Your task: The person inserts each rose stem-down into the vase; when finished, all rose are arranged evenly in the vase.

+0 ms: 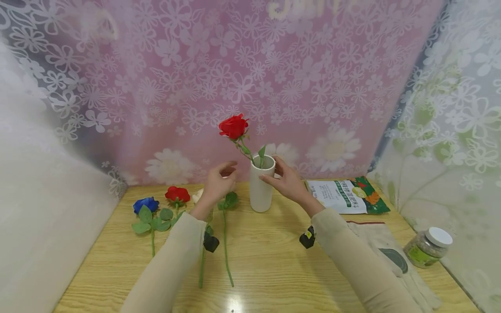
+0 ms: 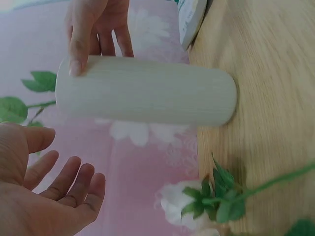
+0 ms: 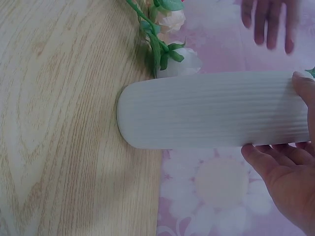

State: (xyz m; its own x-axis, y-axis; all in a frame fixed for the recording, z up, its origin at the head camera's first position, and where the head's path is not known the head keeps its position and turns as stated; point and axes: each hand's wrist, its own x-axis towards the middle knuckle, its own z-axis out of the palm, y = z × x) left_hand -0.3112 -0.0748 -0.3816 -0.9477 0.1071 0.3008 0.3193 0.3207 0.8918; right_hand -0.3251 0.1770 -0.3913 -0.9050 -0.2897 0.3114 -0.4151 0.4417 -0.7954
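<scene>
A white ribbed vase stands upright on the wooden table. One red rose leans left out of its mouth, stem inside. My right hand grips the vase near the rim, thumb at the front and fingers behind, as the right wrist view of the vase also shows. To the left of the vase, my left hand hovers apart from it with nothing in it; its fingers are relaxed in the left wrist view. Below that hand lies a white rose, partly hidden in the head view.
At the left lie a blue rose and another red rose, stems toward me. On the right are a fertilizer bag, a pair of pale gloves and a lidded jar. A floral curtain hangs behind the table.
</scene>
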